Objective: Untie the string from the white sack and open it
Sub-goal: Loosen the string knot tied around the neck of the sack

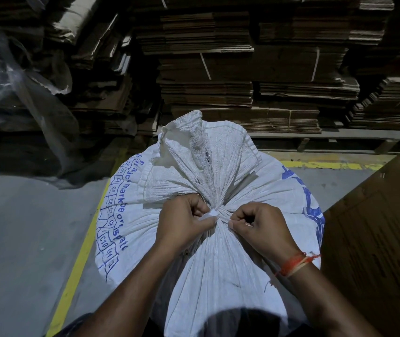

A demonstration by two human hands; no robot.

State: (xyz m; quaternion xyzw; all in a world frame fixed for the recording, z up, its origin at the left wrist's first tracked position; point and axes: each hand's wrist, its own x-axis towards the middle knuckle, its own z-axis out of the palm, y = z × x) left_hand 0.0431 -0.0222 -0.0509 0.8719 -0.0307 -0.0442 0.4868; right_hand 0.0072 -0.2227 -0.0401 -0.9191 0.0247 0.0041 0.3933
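Note:
A full white woven sack (pixel 218 251) with blue print stands in front of me, its neck gathered tight and its loose mouth (pixel 194 154) flaring beyond the tie. A pale string (pixel 210 214) is knotted round the neck. My left hand (pixel 182 222) pinches the string's knot on the left of the neck, fingers curled. My right hand (pixel 262 227), with an orange thread on its wrist, pinches a thin string end at the right of the neck.
Stacks of flattened cardboard (pixel 242 69) fill the back on a wooden pallet (pixel 315 142). A brown carton (pixel 376 227) stands close on the right. Clear plastic sheeting (pixel 11 93) hangs at the left. A yellow floor line (pixel 79 259) runs past the sack.

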